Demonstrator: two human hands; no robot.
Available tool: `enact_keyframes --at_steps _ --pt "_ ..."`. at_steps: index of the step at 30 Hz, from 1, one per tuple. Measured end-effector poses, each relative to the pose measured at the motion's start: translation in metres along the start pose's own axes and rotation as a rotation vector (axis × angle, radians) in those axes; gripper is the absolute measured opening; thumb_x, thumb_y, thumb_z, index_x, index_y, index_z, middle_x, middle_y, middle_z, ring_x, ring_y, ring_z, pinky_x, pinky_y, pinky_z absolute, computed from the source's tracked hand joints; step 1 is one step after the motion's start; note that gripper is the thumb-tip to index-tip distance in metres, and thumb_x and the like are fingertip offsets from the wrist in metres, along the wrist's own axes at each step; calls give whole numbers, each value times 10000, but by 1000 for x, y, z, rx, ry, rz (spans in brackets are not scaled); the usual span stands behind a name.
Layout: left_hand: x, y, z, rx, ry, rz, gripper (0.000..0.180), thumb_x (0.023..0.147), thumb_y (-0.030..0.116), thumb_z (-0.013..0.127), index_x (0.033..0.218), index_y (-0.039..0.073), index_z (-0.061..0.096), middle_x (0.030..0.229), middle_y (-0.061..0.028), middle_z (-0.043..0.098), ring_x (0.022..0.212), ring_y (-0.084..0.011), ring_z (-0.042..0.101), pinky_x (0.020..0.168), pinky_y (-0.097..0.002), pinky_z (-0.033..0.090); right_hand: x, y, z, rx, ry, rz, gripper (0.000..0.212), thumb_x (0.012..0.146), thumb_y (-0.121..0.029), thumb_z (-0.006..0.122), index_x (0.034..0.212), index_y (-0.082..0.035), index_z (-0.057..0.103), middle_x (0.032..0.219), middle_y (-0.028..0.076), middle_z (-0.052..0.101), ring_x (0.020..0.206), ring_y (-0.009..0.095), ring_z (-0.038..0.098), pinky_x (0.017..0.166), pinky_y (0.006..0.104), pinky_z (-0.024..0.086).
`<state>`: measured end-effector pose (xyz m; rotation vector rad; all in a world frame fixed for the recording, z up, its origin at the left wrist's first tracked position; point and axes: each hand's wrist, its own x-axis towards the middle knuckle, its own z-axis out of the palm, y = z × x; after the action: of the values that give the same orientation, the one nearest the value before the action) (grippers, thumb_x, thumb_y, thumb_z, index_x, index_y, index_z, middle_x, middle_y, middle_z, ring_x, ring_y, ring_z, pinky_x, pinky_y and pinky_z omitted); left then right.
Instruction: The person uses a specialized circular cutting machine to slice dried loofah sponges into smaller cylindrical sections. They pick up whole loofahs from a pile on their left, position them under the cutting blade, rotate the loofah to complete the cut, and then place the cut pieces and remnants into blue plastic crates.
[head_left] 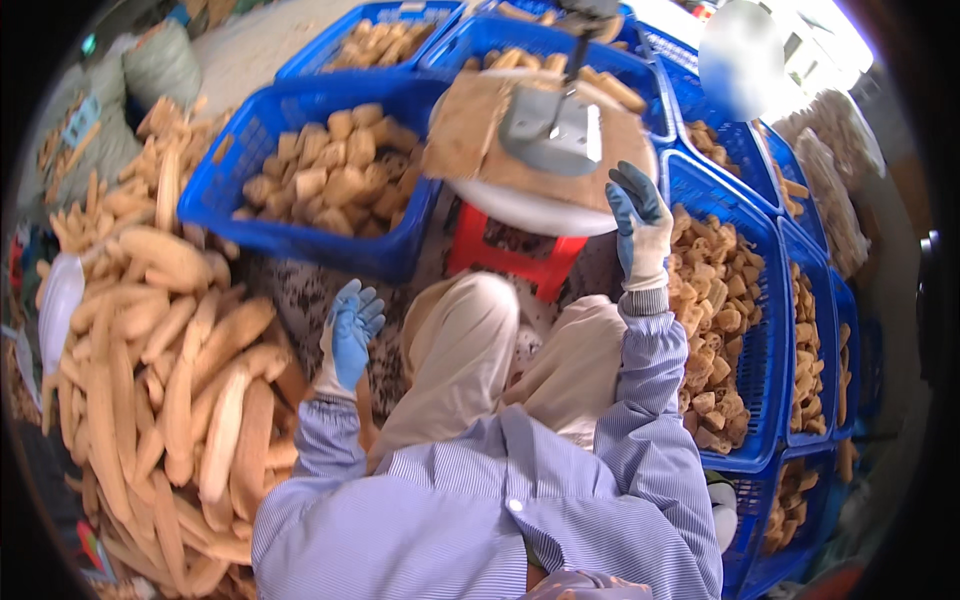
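My left hand (352,335), in a blue-and-white glove, is raised beside my left knee with its fingers slightly bent and apart. It holds nothing that I can see, and the pile of long tan loofahs (185,355) lies to its left. Gloved too, my right hand (640,215) is open with fingers stretched out, at the right edge of a round white board (520,205). On that board lies a brown cardboard sheet (465,130), carrying a grey metal cutting device (550,135) with a dark upright arm. A red stool (500,250) stands underneath.
A blue crate (310,237) of cut loofah chunks (345,165) stands ahead on the left. Another blue crate (765,385) of chunks runs along my right side, with several more crates beyond. Stuffed sacks (160,65) sit far left; plastic bags (840,190) lie far right.
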<state>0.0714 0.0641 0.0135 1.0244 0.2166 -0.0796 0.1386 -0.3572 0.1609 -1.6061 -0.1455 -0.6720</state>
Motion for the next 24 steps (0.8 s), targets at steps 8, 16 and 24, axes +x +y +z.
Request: enact_keyframes --at_steps 8,16,24 --pt "-40 -151 -180 446 270 -120 325 994 338 537 1131 57 628 826 -29 626 681 -130 579 625 -300 484 -57 24 19 -319 -485 -35 351 925 55 628 1275 46 612 1252 126 665 1124 183 638 979 290 499" --pt "7 -156 -113 1473 438 -218 514 937 206 594 1431 193 451 1456 -151 430 1263 -320 497 1019 -479 421 -54 38 53 -87 -592 275 396 949 75 564 1343 94 526 1341 172 596 1193 225 608 1060 327 464" --pt "136 -172 -148 2137 -178 -344 661 981 171 511 1567 349 262 1670 -119 67 1528 -372 73 1203 -605 85 -58 33 83 -408 -702 151 377 915 13 663 1287 41 608 1260 119 654 1118 184 641 975 300 494"
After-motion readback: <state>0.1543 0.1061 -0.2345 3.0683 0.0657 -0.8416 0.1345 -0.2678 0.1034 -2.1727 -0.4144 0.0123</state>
